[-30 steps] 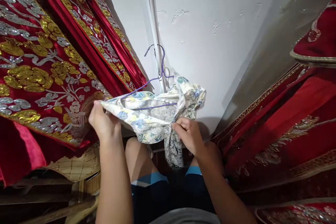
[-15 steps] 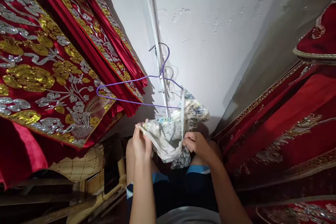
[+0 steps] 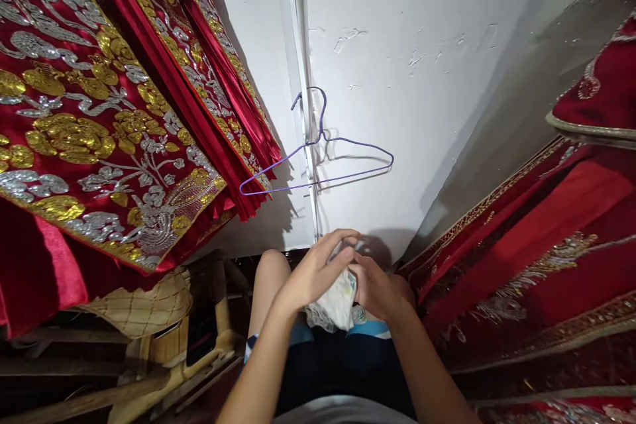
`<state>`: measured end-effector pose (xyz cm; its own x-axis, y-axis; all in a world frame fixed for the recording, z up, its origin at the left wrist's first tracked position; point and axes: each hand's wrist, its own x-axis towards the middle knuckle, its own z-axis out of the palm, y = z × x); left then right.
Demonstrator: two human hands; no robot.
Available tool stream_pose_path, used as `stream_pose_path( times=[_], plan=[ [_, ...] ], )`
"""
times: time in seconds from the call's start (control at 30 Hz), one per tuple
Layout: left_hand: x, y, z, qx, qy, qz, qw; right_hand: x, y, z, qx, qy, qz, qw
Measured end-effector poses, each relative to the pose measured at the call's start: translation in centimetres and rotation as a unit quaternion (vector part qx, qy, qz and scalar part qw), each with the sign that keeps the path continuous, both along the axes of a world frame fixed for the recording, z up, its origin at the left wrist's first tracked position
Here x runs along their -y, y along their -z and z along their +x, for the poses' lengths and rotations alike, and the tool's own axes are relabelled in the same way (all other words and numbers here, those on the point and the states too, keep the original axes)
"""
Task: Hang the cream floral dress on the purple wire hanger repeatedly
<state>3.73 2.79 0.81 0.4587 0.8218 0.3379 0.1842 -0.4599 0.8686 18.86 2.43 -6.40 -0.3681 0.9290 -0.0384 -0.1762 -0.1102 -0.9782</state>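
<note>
A white garment with a printed pattern (image 3: 338, 301) is bunched between my hands over my lap, its folds hanging below them. Across its upper left side curves my left hand (image 3: 318, 271), closed around the cloth with fingers reaching toward the other hand. My right hand (image 3: 375, 288) is closed on the garment's right side, some of its fingers hidden behind the left. Beyond them, a purple wire hanger (image 3: 348, 179) hangs bare by its hook from a pale metal upright (image 3: 298, 33) at the wall.
Red cloths with gold and silver sequins (image 3: 144, 139) hang on the left. More red embroidered cloth (image 3: 536, 245) covers the right side. A bamboo chair (image 3: 218, 338) with a quilted pad (image 3: 149, 305) stands at lower left. Behind the hanger is a scuffed white wall (image 3: 407, 26).
The garment has come off the hanger's right arm and down toward my lap, now bunched up. My left hand has moved right, close to my right hand. The hanger has swung level.
</note>
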Motion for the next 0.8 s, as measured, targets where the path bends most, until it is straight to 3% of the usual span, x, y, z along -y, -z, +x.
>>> stream_pose_path(
  times=[0.07, 0.13, 0.27, 0.33, 0.4, 0.47, 0.57, 0.63, 0.73, 0.8],
  plan=[
    [-1.1, 0.7, -0.6, 0.022, 0.070, -0.063, 0.995, 0.0, -0.4, 0.3, -0.028, -0.037, -0.064, 0.997],
    [-1.7, 1.7, -0.9, 0.042, 0.095, -0.094, 0.990, 0.3, -0.9, 0.4, -0.045, -0.031, -0.092, 0.994],
    [-2.0, 4.1, -1.3, 0.041, 0.017, -0.057, 0.997, 0.8, -2.6, 0.6, -0.075, -0.061, -0.106, 0.990],
    [-2.0, 5.3, -1.8, 0.001, 0.034, -0.063, 0.997, 0.7, -3.6, 1.5, -0.105, -0.029, -0.120, 0.987],
    [-2.0, 6.3, -2.7, -0.067, 0.092, -0.089, 0.990, 0.3, -4.4, 3.0, -0.123, 0.016, -0.120, 0.985],
    [-2.1, 6.9, -4.0, -0.149, 0.107, -0.095, 0.979, -0.1, -5.0, 5.0, -0.102, 0.020, -0.095, 0.990],
    [-2.3, 7.1, -6.3, -0.262, 0.048, -0.060, 0.962, -0.7, -5.8, 8.0, 0.002, -0.028, -0.029, 0.999],
    [-2.1, 6.7, -8.0, -0.320, 0.010, -0.027, 0.947, -1.5, -6.4, 9.6, 0.069, -0.014, 0.024, 0.997],
    [-1.3, 5.5, -10.2, -0.363, -0.038, 0.019, 0.931, -3.9, -7.2, 11.6, 0.118, 0.104, 0.129, 0.979],
    [-0.5, 4.0, -10.9, -0.372, -0.068, 0.044, 0.925, -6.5, -7.5, 12.4, 0.124, 0.200, 0.197, 0.952]
  ],
)
